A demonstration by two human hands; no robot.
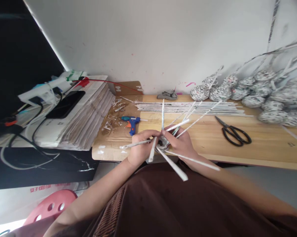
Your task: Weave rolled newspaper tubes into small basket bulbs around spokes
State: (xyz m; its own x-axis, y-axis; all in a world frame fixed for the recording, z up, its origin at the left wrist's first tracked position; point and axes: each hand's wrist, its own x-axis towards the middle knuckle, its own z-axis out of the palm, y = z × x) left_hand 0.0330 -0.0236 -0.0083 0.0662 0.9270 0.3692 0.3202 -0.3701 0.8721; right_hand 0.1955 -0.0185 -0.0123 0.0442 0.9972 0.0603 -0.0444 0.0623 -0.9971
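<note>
One woven paper piece (162,144) is gripped by two hands, left (144,144) and right (180,142). Fingers are pinched nearly closed.

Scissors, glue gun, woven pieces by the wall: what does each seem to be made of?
Scissors: dull grey blades, probably steel; smooth black handles, likely plastic.
Glue gun: evenly coloured blue body, apparently plastic.
Woven pieces: matt rolled paper, perhaps newspaper, given dark flecks.
</note>
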